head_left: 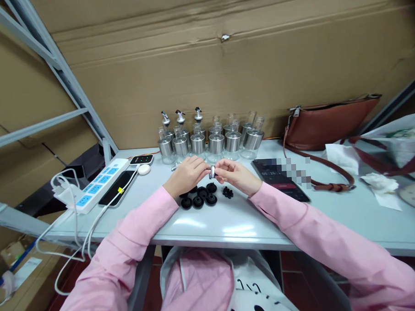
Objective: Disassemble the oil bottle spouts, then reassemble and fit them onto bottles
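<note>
Bottles (216, 141) behind caps (198, 202), power strip (102, 183) left, bag (333, 122) right.

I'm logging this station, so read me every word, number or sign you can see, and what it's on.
"00:26" on the black tablet; the rest is pixelated.
Red bar on the tablet: too small to read.
Small black device: screen marks too small to read.
White label on the cardboard box: too blurred.
Yellow tag: too small.
</note>
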Demonstrator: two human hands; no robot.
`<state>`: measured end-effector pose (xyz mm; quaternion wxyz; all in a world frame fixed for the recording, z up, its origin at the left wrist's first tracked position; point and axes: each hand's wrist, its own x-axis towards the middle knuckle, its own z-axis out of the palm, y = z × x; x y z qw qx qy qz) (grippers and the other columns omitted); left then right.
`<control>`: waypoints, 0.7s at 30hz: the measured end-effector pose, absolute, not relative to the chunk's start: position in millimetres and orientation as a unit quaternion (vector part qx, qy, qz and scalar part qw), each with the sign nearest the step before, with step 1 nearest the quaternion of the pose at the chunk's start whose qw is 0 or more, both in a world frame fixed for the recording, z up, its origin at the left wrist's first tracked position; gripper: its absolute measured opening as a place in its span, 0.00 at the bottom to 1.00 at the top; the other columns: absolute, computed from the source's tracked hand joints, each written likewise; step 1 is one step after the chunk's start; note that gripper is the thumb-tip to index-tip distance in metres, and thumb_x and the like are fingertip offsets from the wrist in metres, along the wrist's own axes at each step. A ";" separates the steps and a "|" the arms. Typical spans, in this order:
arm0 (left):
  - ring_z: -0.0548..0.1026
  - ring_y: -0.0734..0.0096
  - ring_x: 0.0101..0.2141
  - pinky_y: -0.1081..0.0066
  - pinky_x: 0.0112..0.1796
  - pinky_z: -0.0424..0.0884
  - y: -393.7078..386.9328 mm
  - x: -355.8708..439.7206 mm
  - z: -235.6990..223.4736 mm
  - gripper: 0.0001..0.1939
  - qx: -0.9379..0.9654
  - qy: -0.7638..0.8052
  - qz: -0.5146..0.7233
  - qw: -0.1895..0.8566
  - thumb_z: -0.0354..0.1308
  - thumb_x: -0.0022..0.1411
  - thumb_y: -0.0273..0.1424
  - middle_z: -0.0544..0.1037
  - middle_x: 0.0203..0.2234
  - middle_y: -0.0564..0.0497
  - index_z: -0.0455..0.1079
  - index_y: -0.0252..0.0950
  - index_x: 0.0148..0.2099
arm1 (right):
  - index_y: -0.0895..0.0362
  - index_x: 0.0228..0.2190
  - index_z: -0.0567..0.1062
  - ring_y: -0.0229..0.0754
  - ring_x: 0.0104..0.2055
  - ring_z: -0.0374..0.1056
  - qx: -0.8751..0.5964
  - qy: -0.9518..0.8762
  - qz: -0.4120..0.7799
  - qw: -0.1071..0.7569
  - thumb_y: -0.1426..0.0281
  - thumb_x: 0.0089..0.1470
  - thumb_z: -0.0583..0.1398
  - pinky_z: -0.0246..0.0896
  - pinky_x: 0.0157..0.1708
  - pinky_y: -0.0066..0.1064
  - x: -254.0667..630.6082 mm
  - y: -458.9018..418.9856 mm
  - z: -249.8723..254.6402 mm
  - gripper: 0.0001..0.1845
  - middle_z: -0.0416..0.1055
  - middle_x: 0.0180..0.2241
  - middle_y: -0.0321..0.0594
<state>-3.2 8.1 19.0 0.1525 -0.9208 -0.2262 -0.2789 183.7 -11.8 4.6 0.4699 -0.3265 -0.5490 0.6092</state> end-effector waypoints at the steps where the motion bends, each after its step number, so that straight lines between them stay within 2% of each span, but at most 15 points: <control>1: 0.67 0.68 0.34 0.69 0.36 0.63 9.2 -3.8 19.6 0.16 -0.925 -0.227 -0.260 0.160 0.40 0.67 0.35 0.72 0.30 0.47 0.66 0.32 0.38 | 0.58 0.26 0.67 0.30 0.20 0.60 -0.330 -0.550 0.609 0.466 0.59 0.36 0.67 0.55 0.23 0.27 183.4 -11.9 4.3 0.20 0.67 0.20 0.30; 7: 0.65 0.68 0.33 0.69 0.35 0.60 15.4 -7.0 18.4 0.19 -0.923 -0.233 -0.237 0.193 0.39 0.67 0.37 0.71 0.29 0.47 0.66 0.32 0.35 | 0.58 0.25 0.68 0.29 0.20 0.60 -0.346 -0.508 0.627 0.479 0.58 0.34 0.68 0.56 0.24 0.27 179.0 -12.5 2.9 0.21 0.66 0.20 0.30; 14: 0.64 0.66 0.36 0.68 0.37 0.59 17.3 -6.1 14.8 0.16 -0.909 -0.237 -0.249 0.236 0.41 0.67 0.37 0.71 0.32 0.47 0.65 0.31 0.39 | 0.59 0.27 0.70 0.30 0.21 0.60 -0.360 -0.499 0.599 0.512 0.58 0.31 0.69 0.54 0.25 0.27 176.3 -14.0 3.2 0.23 0.66 0.19 0.30; 18: 0.63 0.66 0.36 0.68 0.37 0.59 16.3 -6.2 16.5 0.18 -0.920 -0.241 -0.233 0.203 0.38 0.68 0.36 0.70 0.31 0.47 0.65 0.32 0.37 | 0.58 0.23 0.63 0.27 0.16 0.54 -0.350 -0.511 0.598 0.508 0.53 0.36 0.66 0.45 0.19 0.25 172.5 -15.7 0.8 0.24 0.60 0.15 0.26; 21: 0.62 0.67 0.35 0.68 0.37 0.59 15.8 -8.3 20.3 0.19 -0.929 -0.250 -0.226 0.151 0.37 0.68 0.37 0.69 0.30 0.48 0.65 0.33 0.34 | 0.57 0.22 0.61 0.27 0.15 0.53 -0.347 -0.511 0.594 0.517 0.53 0.37 0.65 0.43 0.19 0.24 170.3 -17.4 0.1 0.24 0.60 0.14 0.25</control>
